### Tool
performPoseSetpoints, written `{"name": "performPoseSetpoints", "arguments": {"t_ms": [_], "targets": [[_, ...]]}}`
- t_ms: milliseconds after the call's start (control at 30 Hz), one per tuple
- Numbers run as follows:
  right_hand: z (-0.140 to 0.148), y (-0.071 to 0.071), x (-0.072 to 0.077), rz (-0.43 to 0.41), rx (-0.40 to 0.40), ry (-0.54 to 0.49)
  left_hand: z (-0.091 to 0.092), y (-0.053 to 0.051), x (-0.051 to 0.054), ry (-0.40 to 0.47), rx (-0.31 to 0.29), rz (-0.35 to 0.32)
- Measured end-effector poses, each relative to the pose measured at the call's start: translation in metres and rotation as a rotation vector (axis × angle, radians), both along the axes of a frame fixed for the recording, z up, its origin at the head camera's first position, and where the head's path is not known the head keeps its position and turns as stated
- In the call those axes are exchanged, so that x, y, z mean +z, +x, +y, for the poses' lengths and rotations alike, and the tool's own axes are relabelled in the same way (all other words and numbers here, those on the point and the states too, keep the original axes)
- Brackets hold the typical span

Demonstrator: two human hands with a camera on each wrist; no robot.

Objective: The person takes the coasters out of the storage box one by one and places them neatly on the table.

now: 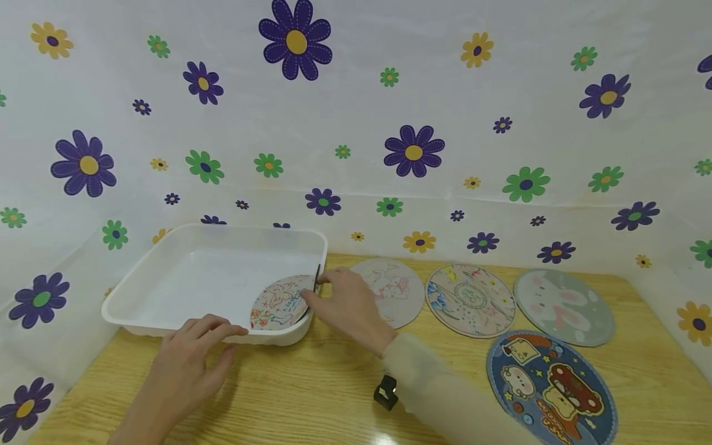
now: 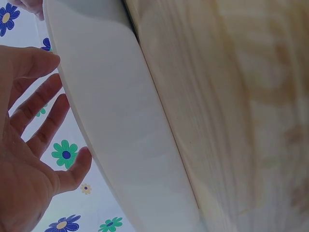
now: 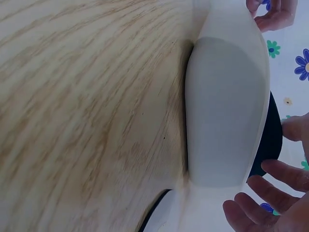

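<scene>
A white plastic tray [image 1: 194,259] stands on the left of the table. Leaning inside its front right corner is a round mat [image 1: 280,303] with a pink and red floral drawing. My right hand [image 1: 347,303] pinches the mat's right edge between thumb and fingers, at the tray's right rim. In the right wrist view the mat's black underside [image 3: 271,137] shows above the rim, beside my fingers [image 3: 273,193]. My left hand [image 1: 189,358] rests its fairly straight fingertips on the tray's front rim, also seen in the left wrist view on the tray wall [image 2: 111,106].
Right of the tray lie several round mats: a pale pink one [image 1: 392,290], a floral one [image 1: 470,300], a green rabbit one [image 1: 562,306] and a blue bear one [image 1: 556,389]. A flower-printed white cloth [image 1: 356,111] hangs behind the wooden table [image 1: 311,395].
</scene>
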State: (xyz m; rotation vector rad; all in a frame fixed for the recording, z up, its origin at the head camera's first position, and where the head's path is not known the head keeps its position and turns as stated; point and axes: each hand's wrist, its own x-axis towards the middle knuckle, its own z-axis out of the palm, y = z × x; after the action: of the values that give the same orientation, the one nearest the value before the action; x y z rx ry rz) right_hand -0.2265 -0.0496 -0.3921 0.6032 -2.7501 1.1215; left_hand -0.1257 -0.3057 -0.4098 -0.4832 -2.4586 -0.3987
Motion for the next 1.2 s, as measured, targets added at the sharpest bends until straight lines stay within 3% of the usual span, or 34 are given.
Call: {"name": "performPoseSetpoints", "arguments": {"t_ms": [267,467,667,867,1033,1200], "targets": [[-0.007,0.0,0.001,0.013,-0.029,-0.065,0.0,0.0,0.001,0.0,-0.007,0.011],[-0.009,0.006,0.005,0.012,-0.018,-0.194,0.0,0.0,0.0,0.005,-0.007,0.014],[-0.005,0.008,0.007,-0.091,-0.038,-0.447,0.001,0.0,0.0,0.006,-0.009,0.009],[-0.001,0.006,0.009,-0.262,-0.078,-0.611,0.0,0.0,0.001,0.009,-0.005,0.008],[-0.001,0.006,0.011,-0.376,-0.107,-0.621,0.001,0.0,0.002,0.002,-0.003,0.0],[-0.003,0.006,0.011,-0.372,-0.103,-0.569,0.001,0.0,0.001,0.001,-0.001,-0.008]]}}
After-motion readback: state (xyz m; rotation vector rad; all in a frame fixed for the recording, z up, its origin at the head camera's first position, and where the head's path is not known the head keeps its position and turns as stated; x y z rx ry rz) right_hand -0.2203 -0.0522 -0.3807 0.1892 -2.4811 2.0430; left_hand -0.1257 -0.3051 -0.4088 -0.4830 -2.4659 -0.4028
